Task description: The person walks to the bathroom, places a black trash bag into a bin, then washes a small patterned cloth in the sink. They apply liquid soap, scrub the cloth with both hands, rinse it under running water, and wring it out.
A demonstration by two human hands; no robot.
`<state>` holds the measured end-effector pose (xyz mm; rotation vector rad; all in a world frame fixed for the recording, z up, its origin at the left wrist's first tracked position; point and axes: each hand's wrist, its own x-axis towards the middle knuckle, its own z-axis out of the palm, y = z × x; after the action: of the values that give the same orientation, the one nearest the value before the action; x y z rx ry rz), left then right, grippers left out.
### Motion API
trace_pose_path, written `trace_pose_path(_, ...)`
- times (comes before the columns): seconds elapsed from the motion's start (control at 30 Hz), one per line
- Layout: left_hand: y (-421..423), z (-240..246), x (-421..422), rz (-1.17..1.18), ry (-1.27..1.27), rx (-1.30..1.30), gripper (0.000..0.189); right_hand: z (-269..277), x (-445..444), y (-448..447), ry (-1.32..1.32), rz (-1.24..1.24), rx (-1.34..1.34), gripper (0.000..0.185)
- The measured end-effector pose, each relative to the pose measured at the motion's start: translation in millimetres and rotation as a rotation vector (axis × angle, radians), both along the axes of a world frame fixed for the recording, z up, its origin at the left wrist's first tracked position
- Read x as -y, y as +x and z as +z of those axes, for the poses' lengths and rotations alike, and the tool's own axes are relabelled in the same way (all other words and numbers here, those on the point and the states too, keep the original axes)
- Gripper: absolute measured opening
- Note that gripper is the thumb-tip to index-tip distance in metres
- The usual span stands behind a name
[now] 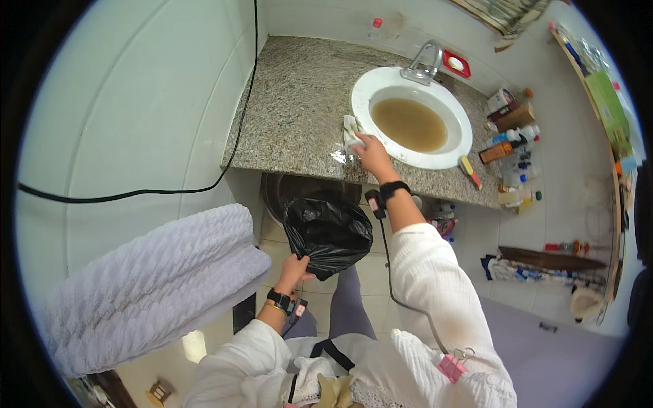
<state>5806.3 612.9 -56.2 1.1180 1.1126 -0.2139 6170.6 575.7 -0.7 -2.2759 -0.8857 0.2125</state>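
Note:
My left hand [296, 269] grips the rim of a black plastic bag [329, 234], which hangs with its mouth open below the counter's front edge. On the speckled granite counter [296, 112], my right hand [371, 152] touches a crumpled white cloth or tissue [352, 133] beside the left rim of the white washbasin [461, 122]. Whether the fingers grip it cannot be told. Wet spots shine near it. Murky brown water [408, 125] stands in the basin under a chrome faucet [422, 64]. A yellow and red handled tool [470, 172] lies at the basin's right.
Bottles [502, 148] crowd the counter's right end. A red soap dish [456, 64] sits behind the faucet. A dark round tub [275, 196] stands under the counter. A pale towel [153, 285] hangs at left, and a black cable [204, 189] crosses the left wall.

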Motion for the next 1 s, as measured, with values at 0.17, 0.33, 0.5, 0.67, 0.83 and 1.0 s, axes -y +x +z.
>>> trace_pose_path(0.17,49.6,2.6,-9.2,0.102,0.033,-0.068,0.025,-32.5,-34.1,27.9,-0.196,0.109,0.173,0.03)
trace_pose_path(0.33,74.1,3.5,3.6,0.207,0.002,-0.128,0.026,-29.6,-9.2,2.7,-0.18,0.384,-0.044,0.019)
trace_pose_path(0.5,87.8,20.2,17.7,0.313,-0.085,-0.114,0.029,-12.0,-12.4,1.6,0.038,0.496,-0.143,0.016)
trace_pose_path(0.67,93.9,30.1,28.9,0.305,-0.053,-0.137,0.034,-14.7,-83.7,103.4,-0.062,0.496,0.008,0.017)
trace_pose_path(0.83,101.0,21.9,28.6,0.245,-0.018,-0.159,0.035,-29.7,-78.6,112.3,-0.183,0.659,0.056,0.018)
trace_pose_path(1.0,111.8,18.2,26.9,0.224,-0.04,-0.145,0.036,-28.8,28.0,59.2,-0.134,0.601,-0.06,0.02)
